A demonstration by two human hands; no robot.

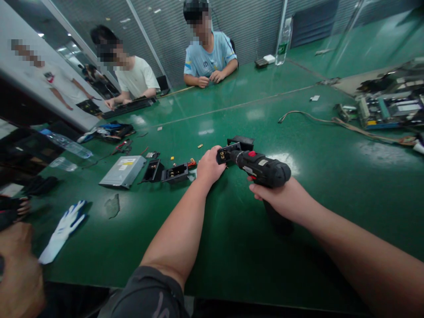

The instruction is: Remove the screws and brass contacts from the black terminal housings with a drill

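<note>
My right hand [281, 198] is wrapped round the handle of a black cordless drill [265, 170] with red parts. The drill points left, its chuck up against a small black plastic housing [228, 152] with brass-coloured pieces inside. My left hand [212, 165] grips that housing by its left end, just above the table. Behind it lies another black plastic piece [243, 141]. Left of my left hand sit two more open black housings, one [175, 173] with brass-coloured parts inside and one [153, 171] beside it. The drill's tip is hidden at the housing.
On the green table [248, 269] lie a silver disc drive [123, 171], a white-and-blue glove [64, 232] and a plastic bottle [68, 145]. Circuit boards [391, 106] pile up at right, near a cable [351, 123]. Several people are around; a neighbour's arm [20, 265] reaches in at left.
</note>
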